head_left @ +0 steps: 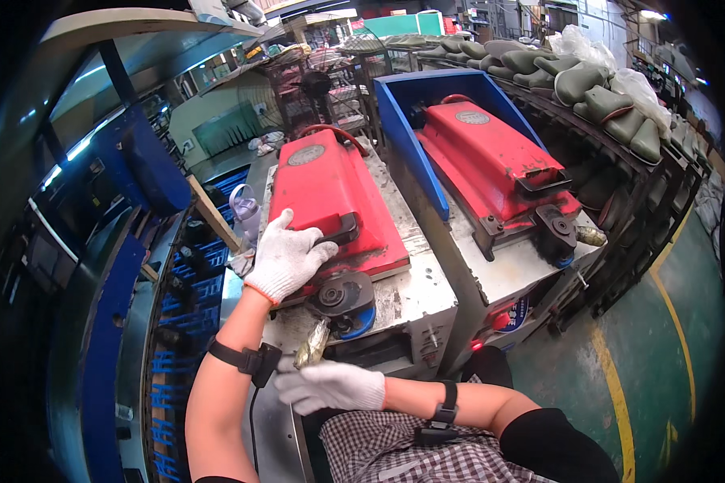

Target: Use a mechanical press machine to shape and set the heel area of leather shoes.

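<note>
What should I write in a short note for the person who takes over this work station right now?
Left hand: gloved, resting flat on the red cover of the near machine, fingers at its black handle.
Right hand: gloved, crossed in front of the body, just below the brush-like tip under the round black wheel; whether it holds anything cannot be told.
Second red machine stands to the right in a blue frame, untouched.
Grey-green moulded pieces lie on the conveyor behind.
Done: the pictures do not show it. Left: probably the work at the wheel, with both hands close to it.

Left hand flat, forward; right hand crosses left.
</note>
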A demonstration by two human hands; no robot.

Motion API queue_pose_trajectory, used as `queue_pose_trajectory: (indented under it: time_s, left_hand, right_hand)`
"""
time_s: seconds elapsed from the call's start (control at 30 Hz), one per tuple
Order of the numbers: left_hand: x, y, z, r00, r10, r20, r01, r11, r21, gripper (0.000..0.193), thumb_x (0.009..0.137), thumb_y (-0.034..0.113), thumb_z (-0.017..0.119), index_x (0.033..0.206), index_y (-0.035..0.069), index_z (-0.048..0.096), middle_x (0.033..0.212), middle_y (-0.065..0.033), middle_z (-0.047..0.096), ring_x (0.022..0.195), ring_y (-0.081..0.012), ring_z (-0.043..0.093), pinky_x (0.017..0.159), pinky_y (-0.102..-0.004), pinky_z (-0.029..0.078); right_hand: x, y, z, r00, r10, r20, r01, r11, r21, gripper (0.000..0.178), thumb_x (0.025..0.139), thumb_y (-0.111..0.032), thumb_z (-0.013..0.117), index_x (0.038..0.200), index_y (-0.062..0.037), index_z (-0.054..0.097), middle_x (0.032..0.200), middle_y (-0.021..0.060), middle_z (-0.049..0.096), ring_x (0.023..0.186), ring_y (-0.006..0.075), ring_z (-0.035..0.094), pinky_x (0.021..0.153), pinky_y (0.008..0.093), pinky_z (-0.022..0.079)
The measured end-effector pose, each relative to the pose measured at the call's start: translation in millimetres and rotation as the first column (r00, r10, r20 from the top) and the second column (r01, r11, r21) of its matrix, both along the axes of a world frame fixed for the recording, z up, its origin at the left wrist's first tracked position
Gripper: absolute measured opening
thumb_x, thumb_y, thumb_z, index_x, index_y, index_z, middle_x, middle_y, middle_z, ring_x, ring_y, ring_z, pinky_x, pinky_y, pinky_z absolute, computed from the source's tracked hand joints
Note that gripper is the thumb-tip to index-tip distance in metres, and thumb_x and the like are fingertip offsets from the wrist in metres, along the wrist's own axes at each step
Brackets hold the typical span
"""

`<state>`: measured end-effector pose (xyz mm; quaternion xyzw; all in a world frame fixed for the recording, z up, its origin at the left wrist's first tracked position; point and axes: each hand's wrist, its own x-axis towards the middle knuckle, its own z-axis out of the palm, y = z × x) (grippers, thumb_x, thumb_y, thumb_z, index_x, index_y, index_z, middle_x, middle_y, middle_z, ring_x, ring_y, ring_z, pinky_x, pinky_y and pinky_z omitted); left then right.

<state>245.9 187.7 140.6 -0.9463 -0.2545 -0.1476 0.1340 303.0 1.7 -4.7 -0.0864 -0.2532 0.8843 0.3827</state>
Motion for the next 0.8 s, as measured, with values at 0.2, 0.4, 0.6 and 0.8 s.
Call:
queue_pose_trajectory:
  time_s: [0.2,0.4,0.6,0.8]
  left_hand:
    - [-2,-5,0,0.998,0.055,0.026,-0.055,0.998,-0.025,0.038,0.096,0.046,0.061,0.084,0.012,0.073,0.082,-0.0144,0.071,0.105,-0.0413,0.064,0.112,-0.0471,0.039]
    - [-2,-15,4,0.994,0.088,0.059,-0.085,0.995,-0.045,0.036,0.096,0.045,0.063,0.085,0.012,0.073,0.083,-0.0161,0.071,0.107,-0.0421,0.062,0.109,-0.0480,0.040]
    - [10,-22,5,0.984,0.052,0.172,-0.055,0.998,0.011,0.044,0.091,0.050,0.067,0.077,0.010,0.073,0.064,-0.0155,0.067,0.085,-0.0363,0.066,0.101,-0.0446,0.045]
    - [7,-27,-1,0.966,0.024,0.258,-0.052,0.993,0.103,0.043,0.086,0.049,0.073,0.072,0.008,0.072,0.061,-0.0161,0.065,0.076,-0.0363,0.065,0.095,-0.0450,0.046]
  right_hand:
    - [25,-1,-8,0.906,0.015,-0.423,-0.078,0.988,-0.131,0.040,0.097,-0.026,0.064,0.128,-0.0021,0.061,0.125,0.0129,0.068,0.124,0.0315,0.063,0.113,0.0541,0.046]
    - [126,-46,33,0.849,-0.274,-0.451,0.117,0.931,-0.345,0.042,0.097,-0.038,0.063,0.122,-0.0047,0.059,0.090,0.0017,0.058,0.080,0.0182,0.054,0.075,0.0365,0.045]
    - [264,-78,43,0.176,-0.940,0.291,0.733,0.323,0.599,0.034,0.100,-0.019,0.061,0.129,-0.0033,0.064,0.105,0.0089,0.071,0.091,0.0234,0.067,0.081,0.0372,0.054]
    - [391,-103,87,-0.954,-0.244,-0.175,-0.227,0.208,0.951,0.018,0.094,-0.021,0.063,0.102,-0.0083,0.073,0.106,0.0148,0.072,0.099,0.0346,0.069,0.087,0.0464,0.054]
